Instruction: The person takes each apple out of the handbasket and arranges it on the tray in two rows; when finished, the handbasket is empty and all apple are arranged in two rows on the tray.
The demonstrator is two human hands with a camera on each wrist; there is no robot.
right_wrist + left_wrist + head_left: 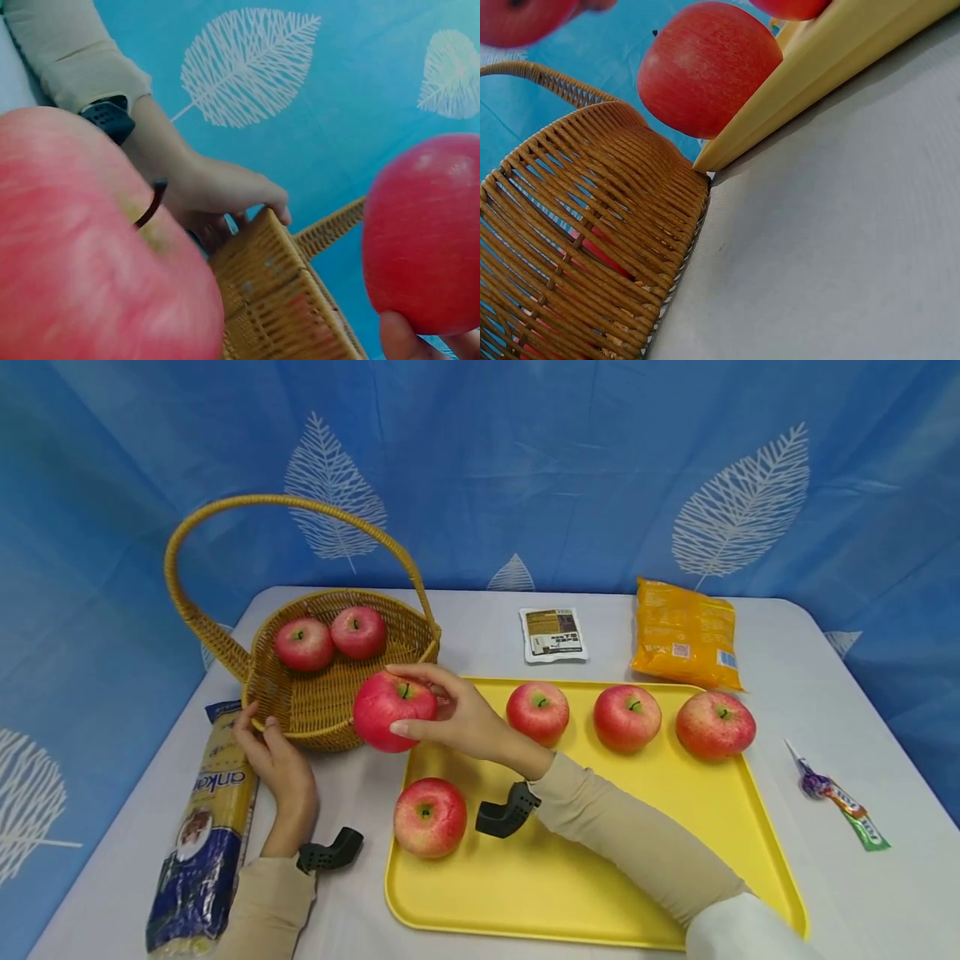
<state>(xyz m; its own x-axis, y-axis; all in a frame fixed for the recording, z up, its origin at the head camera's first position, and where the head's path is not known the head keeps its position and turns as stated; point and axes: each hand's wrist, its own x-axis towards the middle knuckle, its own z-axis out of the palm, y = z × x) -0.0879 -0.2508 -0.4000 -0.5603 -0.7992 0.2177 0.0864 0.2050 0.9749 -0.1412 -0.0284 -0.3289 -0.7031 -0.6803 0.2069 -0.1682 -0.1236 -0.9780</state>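
Observation:
My right hand (472, 718) holds a red apple (378, 714) between thumb and fingers, above the gap between the wicker basket (322, 697) and the yellow tray's left edge. The same apple (424, 232) fills the right side of the right wrist view. At the basket's near left rim, my left hand (283, 772) grips the wicker; the thumb (277, 202) lies over the rim in the right wrist view. Two apples sit inside the basket, a left one (303, 644) and a right one (359, 632), side by side toward the back.
The yellow tray (600, 893) carries several apples, one (430, 817) at its left side, others along the back. A long blue-and-gold packet (202, 835) lies left of my left arm. Behind the tray are a white sachet (553, 635) and an orange bag (684, 635). A wrapped lollipop (836, 797) lies at right.

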